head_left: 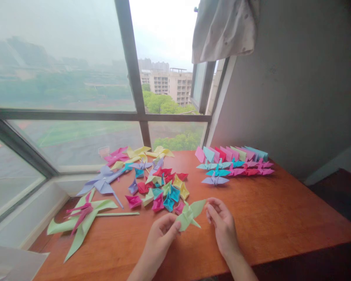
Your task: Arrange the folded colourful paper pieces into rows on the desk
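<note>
A light green paper crane [188, 215] is held up over the near part of the table. My left hand [160, 238] pinches one wing between thumb and fingers. At the opposite wing's tip is my right hand [222, 224], its fingers curled together with the tip meeting them. Just behind the crane lie folded paper boats [169, 202] in red, blue, yellow, green and purple. Across the table stand rows of paper cranes [215, 179], the front one purple.
Paper pinwheels in green [83, 230], purple [103, 180] and yellow [139, 153] lie to the left and back on the wooden table [269, 218]. A dark pink folded paper piece [83, 212] rests on the green one. Folded paper pieces [231, 154] stand by the wall. Windows rise behind.
</note>
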`<state>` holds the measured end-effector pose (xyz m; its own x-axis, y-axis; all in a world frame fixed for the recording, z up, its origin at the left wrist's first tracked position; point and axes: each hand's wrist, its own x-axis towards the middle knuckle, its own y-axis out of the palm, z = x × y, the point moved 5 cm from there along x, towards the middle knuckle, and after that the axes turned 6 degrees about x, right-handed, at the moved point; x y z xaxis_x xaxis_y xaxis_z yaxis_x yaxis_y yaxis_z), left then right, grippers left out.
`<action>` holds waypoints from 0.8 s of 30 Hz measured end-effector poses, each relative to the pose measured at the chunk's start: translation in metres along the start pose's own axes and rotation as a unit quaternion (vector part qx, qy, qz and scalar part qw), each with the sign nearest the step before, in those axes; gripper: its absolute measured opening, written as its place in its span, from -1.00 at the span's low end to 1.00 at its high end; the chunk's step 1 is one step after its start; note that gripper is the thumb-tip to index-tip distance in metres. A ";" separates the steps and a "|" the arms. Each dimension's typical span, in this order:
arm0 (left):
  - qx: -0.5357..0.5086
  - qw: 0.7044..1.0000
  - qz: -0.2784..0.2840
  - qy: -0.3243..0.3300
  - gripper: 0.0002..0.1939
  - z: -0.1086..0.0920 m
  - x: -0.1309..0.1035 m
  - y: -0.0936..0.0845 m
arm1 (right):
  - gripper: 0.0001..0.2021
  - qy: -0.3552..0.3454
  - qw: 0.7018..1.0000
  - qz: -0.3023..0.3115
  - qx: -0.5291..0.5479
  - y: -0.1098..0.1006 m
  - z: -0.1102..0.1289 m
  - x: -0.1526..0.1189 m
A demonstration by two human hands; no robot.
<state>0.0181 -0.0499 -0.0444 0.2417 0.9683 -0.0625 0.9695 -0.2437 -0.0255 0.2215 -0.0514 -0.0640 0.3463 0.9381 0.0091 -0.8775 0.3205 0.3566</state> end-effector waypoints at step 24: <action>0.084 0.996 0.015 0.020 -0.65 0.001 -0.003 0.008 | -0.79 -0.287 0.872 -0.035 -0.394 -0.016 0.034 0.002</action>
<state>0.0247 -0.0544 -0.0459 0.2754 0.9610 -0.0259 0.9424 -0.2752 -0.1902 0.2475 -0.0593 -0.0384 0.3182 0.7654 0.5593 -0.7249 0.5767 -0.3768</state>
